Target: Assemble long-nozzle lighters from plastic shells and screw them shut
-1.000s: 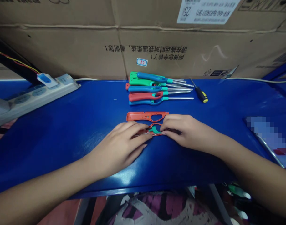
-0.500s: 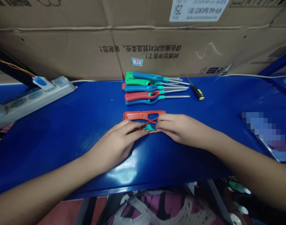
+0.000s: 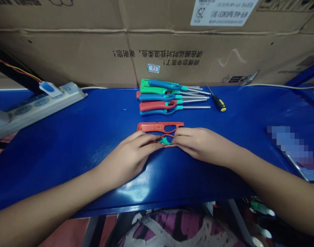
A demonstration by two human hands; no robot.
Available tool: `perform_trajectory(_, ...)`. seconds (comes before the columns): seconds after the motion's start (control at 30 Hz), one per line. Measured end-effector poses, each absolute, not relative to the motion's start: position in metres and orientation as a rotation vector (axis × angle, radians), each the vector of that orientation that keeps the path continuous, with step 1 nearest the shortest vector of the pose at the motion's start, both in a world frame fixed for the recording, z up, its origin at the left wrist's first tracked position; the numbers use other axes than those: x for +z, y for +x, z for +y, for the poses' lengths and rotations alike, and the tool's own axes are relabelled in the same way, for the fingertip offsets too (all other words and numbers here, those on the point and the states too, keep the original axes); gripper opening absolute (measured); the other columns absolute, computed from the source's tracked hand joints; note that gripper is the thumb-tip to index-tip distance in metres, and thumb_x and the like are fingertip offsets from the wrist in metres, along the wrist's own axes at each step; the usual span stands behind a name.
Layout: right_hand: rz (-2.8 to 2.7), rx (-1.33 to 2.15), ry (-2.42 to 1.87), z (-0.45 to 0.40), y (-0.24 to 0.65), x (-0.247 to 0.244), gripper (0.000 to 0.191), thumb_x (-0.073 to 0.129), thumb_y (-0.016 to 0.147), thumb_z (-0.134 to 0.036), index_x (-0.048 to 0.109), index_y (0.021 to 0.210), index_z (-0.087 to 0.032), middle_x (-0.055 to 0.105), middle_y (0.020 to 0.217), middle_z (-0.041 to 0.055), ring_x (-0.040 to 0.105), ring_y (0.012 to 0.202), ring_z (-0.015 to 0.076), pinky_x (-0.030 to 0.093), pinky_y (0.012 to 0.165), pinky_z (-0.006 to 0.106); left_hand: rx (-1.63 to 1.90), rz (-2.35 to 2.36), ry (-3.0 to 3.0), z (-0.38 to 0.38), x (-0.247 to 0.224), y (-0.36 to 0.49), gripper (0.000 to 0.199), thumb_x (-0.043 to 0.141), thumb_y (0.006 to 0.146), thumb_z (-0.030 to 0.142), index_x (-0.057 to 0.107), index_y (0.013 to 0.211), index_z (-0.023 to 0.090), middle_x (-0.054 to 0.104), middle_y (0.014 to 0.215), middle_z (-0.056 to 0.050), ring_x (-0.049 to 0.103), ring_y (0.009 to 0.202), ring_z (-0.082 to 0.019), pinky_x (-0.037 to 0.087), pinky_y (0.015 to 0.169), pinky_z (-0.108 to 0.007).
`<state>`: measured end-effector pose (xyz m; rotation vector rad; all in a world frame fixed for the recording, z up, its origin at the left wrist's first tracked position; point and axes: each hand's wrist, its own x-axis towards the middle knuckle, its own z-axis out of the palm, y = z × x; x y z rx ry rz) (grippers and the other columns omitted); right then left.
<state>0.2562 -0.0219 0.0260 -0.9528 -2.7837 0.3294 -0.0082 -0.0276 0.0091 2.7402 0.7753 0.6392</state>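
Observation:
My left hand (image 3: 132, 151) is closed, its fingertips pinched on the left part of a red lighter shell that lies on the blue table (image 3: 69, 164). A green trigger piece (image 3: 166, 140) shows in the shell between my two hands. My right hand (image 3: 198, 142) pinches the right part of the same shell; its fingertips hide that end. Just behind lies a second red shell half (image 3: 150, 127), with its inner side up. Farther back is a pile of blue, green and red long-nosed lighters (image 3: 159, 104) with metal tubes pointing right.
A black and yellow screwdriver (image 3: 219, 103) lies right of the pile. On the left is a white power strip (image 3: 38, 104) with a plug. A cardboard box (image 3: 82, 58) stands along the back. A phone-like device (image 3: 293, 154) lies at the right.
The whole view has shifted slightly, so things appear a little farther right. Both hands keep nearly the same hold on the shell.

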Motion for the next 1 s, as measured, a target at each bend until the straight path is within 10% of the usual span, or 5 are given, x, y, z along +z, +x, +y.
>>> perform_trajectory(1.0,-2.515,0.226,-1.043,0.007,0.271,0.014,0.008,0.06,0.093,-0.018,0.067,0.097,-0.018,0.059,0.114,0.0113,0.058,0.108,0.0251,0.051,0.093,0.041,0.778,0.731,2.661,-0.026,-0.001,-0.005,0.029,0.056,0.099,0.016,0.069,0.124,0.02,0.065,0.129,-0.013,0.06,0.121,-0.025,0.054,0.1,-0.043)
